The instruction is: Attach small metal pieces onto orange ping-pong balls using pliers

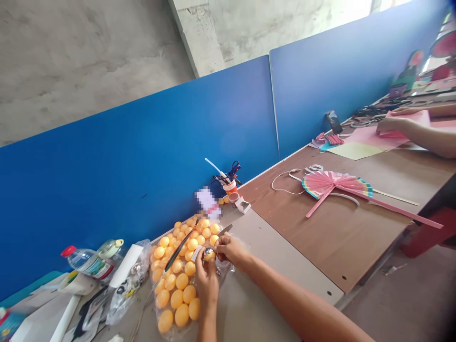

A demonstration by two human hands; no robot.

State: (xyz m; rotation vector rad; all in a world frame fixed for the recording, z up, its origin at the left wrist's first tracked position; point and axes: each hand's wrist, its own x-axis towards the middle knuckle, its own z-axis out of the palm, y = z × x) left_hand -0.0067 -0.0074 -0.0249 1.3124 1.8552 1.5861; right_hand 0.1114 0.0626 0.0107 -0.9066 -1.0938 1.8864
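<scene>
My left hand is closed around a small orange ball that has shiny silver patches on its upper side. Close against that ball, my right hand has its fingers pinched together. From them a thin, dark, blade-like tool sticks out toward the back; its other end is hidden by the fingers. Beneath and beside both hands lies a clear plastic bag of many plain orange balls. A dark strap-like strip rests across the bag.
Plastic bottles and plastic wrappings crowd the left. By the blue partition stand a cup of tools and a small white box. A pink paper fan lies right; beyond it, another person's hands hold pink paper.
</scene>
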